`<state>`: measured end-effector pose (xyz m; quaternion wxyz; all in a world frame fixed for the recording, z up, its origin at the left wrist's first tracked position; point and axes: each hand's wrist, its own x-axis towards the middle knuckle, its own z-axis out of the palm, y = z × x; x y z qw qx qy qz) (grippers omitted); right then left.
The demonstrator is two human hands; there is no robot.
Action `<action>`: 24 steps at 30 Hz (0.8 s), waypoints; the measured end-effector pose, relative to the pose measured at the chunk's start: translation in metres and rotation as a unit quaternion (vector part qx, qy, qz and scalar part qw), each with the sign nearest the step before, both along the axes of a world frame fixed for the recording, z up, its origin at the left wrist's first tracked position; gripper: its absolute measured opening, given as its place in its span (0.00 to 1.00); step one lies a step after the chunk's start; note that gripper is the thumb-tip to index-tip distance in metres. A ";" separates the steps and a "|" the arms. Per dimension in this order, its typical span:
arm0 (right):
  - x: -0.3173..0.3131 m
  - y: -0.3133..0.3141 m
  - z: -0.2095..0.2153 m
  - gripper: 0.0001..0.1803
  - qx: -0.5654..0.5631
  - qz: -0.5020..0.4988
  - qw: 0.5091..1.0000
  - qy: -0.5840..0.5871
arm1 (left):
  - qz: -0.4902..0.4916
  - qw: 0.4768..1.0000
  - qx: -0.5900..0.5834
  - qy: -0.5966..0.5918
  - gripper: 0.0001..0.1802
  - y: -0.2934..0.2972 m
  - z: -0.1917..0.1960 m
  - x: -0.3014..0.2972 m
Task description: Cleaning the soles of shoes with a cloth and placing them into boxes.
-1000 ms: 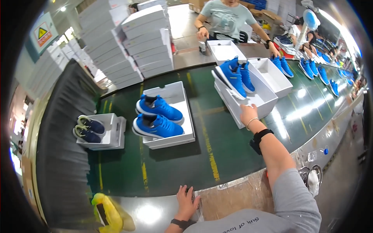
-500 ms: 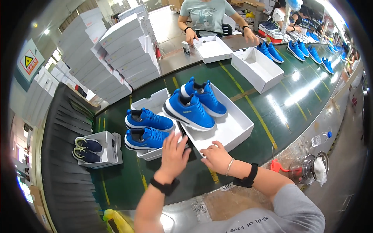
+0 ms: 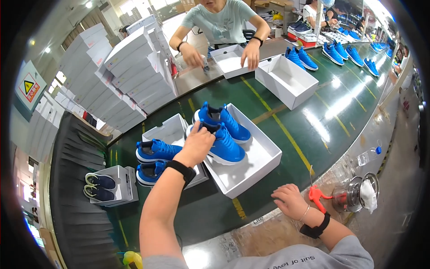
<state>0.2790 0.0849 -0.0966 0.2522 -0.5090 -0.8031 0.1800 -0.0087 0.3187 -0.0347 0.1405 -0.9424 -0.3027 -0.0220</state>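
Observation:
A pair of blue sneakers with white soles rests in an open white box on the green belt. My left hand [image 3: 197, 143] is closed on the heel and collar of the nearer blue sneaker [image 3: 230, 144]; part of that heel is hidden by the hand. Behind it leans the other blue sneaker [image 3: 234, 124]. The white box [image 3: 256, 177] has bare inner floor to the right of the shoes. My right hand [image 3: 290, 201] is off the box, above the bench edge, fingers apart and holding nothing, close to a red-handled item [image 3: 317, 195].
Left of the box, a second white box [image 3: 169, 127] bears another blue pair, partly behind my forearm. Dark shoes [image 3: 99, 187] sit in a box farther left. Across the belt, a person [image 3: 219, 27] handles a box lid [image 3: 230, 62] beside an empty box [image 3: 286, 83]. A bottle [image 3: 368, 157] lies right.
My left hand has moved up onto the nearer sneaker. My right hand has let go of the box edge and moved right. The person opposite has shifted their hands left.

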 end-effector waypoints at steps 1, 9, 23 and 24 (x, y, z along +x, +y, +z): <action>0.001 -0.004 -0.004 0.12 -0.016 -0.007 1.000 0.007 | 0.043 0.998 0.006 0.047 0.06 -0.002 0.000 0.002; 0.012 -0.027 -0.017 0.13 -0.031 -0.004 1.000 0.000 | 0.115 0.985 -0.127 -0.027 0.07 0.022 0.025 0.018; 0.009 -0.050 -0.036 0.13 -0.098 0.011 0.995 0.002 | 0.068 0.989 0.039 0.127 0.07 0.040 0.040 0.017; 0.011 -0.051 -0.036 0.13 -0.099 0.011 0.995 -0.006 | 0.064 0.990 0.055 0.114 0.07 0.030 0.058 0.016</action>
